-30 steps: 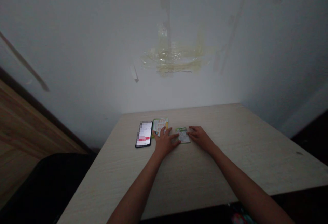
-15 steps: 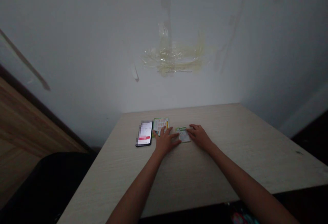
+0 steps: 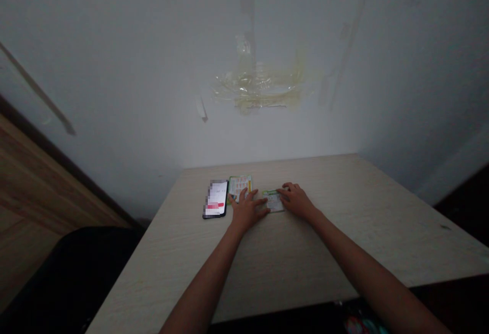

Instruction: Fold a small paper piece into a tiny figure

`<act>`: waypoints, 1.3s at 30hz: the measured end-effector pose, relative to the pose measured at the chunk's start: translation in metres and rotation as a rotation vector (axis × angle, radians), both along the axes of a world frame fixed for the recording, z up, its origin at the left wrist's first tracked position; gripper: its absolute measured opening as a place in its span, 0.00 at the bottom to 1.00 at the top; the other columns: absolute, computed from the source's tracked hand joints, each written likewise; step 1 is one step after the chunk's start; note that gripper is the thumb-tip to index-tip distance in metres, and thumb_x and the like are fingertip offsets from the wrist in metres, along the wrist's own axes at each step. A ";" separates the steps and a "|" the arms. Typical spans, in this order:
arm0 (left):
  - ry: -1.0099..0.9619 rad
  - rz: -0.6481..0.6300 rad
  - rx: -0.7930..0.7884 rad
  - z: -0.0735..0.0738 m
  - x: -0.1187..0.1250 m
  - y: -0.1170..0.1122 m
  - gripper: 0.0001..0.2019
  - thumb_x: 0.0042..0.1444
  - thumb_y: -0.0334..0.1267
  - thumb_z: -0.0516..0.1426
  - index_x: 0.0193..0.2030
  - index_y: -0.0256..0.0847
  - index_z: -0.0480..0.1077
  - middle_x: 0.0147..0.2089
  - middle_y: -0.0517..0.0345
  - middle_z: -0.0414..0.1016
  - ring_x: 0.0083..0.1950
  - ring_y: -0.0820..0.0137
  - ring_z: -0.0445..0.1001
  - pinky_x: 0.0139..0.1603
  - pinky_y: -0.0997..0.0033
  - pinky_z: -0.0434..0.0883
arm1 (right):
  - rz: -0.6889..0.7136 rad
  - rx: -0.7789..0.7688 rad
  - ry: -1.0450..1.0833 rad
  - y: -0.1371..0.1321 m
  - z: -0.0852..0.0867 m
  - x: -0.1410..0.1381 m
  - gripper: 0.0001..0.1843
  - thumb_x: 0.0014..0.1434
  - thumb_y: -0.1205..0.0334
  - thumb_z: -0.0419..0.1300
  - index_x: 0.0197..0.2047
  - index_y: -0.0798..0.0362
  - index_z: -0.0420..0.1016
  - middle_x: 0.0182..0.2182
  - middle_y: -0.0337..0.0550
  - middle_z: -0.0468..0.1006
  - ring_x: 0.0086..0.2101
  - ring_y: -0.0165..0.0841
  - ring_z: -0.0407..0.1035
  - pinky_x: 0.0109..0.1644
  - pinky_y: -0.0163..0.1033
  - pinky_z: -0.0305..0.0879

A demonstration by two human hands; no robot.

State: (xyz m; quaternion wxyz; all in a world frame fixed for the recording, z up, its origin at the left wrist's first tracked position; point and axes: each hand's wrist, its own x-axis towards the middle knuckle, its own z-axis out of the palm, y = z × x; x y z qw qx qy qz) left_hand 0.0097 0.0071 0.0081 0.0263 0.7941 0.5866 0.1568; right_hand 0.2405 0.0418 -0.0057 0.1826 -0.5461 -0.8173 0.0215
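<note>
A small flat printed card or booklet point(image 3: 275, 203) with a green strip along its top lies on the table between my two hands. My left hand point(image 3: 246, 213) rests with fingers spread, its fingertips and thumb at the card's left edge. From the other side, my right hand point(image 3: 299, 200) reaches over the card's upper right corner, fingers stretched and partly covering it. Another green-edged printed leaflet point(image 3: 240, 184) lies beyond my left hand, which hides its lower part. What is printed on either is too small to read.
A phone point(image 3: 216, 199) with a lit, partly blurred screen lies left of the leaflet. The pale wooden table point(image 3: 290, 268) meets a grey wall point(image 3: 160, 79) bearing peeling clear tape point(image 3: 263, 87). A dark shape point(image 3: 72, 268) stands at the lower left, near wooden panelling point(image 3: 46, 171).
My right hand has shifted slightly upward at the card's upper right corner. My left hand, the card, the leaflet and the phone stay in place.
</note>
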 end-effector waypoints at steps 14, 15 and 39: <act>-0.018 -0.068 0.038 -0.003 -0.002 -0.002 0.18 0.57 0.57 0.57 0.55 0.66 0.71 0.68 0.66 0.64 0.72 0.47 0.48 0.62 0.19 0.27 | -0.062 0.016 0.036 -0.005 -0.007 -0.004 0.25 0.63 0.57 0.54 0.63 0.45 0.67 0.57 0.52 0.68 0.53 0.46 0.61 0.56 0.51 0.60; -0.020 -0.076 0.038 -0.003 -0.002 -0.002 0.18 0.58 0.56 0.56 0.56 0.65 0.71 0.68 0.66 0.64 0.72 0.47 0.49 0.62 0.19 0.27 | -0.058 0.010 0.050 -0.004 -0.007 -0.003 0.25 0.63 0.57 0.54 0.64 0.45 0.67 0.57 0.51 0.68 0.54 0.46 0.61 0.57 0.51 0.60; 0.011 -0.167 -0.060 0.002 -0.009 0.009 0.23 0.60 0.59 0.53 0.62 0.69 0.64 0.67 0.68 0.65 0.73 0.44 0.47 0.59 0.17 0.23 | -0.059 0.007 0.111 0.004 -0.001 -0.007 0.14 0.64 0.56 0.56 0.48 0.43 0.80 0.50 0.42 0.78 0.47 0.41 0.66 0.51 0.46 0.64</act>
